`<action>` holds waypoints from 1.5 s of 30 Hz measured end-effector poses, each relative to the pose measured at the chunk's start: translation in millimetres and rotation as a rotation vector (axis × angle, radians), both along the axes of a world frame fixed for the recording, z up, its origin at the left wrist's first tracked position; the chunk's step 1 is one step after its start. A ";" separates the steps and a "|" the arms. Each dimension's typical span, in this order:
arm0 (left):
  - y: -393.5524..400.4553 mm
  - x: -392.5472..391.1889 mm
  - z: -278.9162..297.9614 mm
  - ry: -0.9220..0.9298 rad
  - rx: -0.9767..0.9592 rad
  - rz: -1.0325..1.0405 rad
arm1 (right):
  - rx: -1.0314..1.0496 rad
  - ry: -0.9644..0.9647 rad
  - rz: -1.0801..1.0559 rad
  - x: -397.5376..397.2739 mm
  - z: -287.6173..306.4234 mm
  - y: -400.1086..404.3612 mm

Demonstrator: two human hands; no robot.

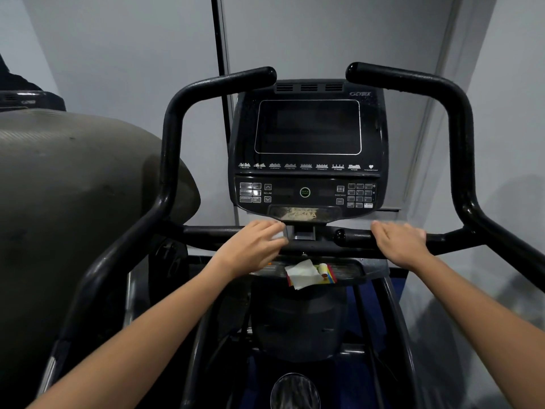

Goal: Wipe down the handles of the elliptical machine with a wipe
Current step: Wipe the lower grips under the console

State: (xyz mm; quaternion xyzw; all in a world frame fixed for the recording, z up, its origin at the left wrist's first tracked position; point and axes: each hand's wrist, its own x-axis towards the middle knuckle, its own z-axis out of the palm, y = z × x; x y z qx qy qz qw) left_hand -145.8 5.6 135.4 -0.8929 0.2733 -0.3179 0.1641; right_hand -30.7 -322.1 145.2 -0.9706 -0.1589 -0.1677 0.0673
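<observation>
head: left hand (256, 242) pressed a white wipe (277, 235) on the crossbar (324, 238), fingers loosely bent over it | right hand (398, 242) lay flat, fingers apart, on the same bar | risk: wipe might slip into the tray (351, 271) | tissue (303, 274) there; console (308, 149) hung close above.

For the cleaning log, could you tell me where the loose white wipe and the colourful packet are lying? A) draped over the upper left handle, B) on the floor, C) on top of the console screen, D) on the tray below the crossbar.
D: the white wipe lies over the colourful packet on the tray just below the crossbar, between the two hands.
</observation>
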 end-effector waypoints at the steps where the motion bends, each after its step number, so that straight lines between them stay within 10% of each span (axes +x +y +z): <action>1: -7.1 2.0 -1.0 -0.001 -0.030 0.030 | -0.002 0.000 -0.003 0.0 0.5 0.8; 11: -7.9 10.4 17.1 0.169 0.048 -0.093 | 0.011 -0.007 0.008 -0.1 -0.4 -0.9; 14: -15.6 12.0 11.8 0.189 -0.246 0.005 | 0.011 -0.013 0.013 -0.9 -0.1 -0.8; 20: -45.3 0.4 7.2 0.002 -0.213 0.416 | 0.016 -0.006 0.021 -0.3 -2.0 -2.7; 28: -31.3 30.7 52.8 0.628 -0.519 0.749 | 0.027 -0.010 0.031 -3.8 2.2 -3.6; 32: -16.2 23.3 49.0 0.605 -0.608 0.746 | 0.027 0.003 0.037 -5.4 2.9 -5.0; 38: 66.4 -18.6 24.4 0.287 -0.216 0.818 | 0.051 0.001 0.049 -4.6 2.2 -4.5; 45: 62.5 -3.9 33.5 0.412 -0.174 0.864 | 0.028 -0.012 0.035 -3.7 2.3 -1.9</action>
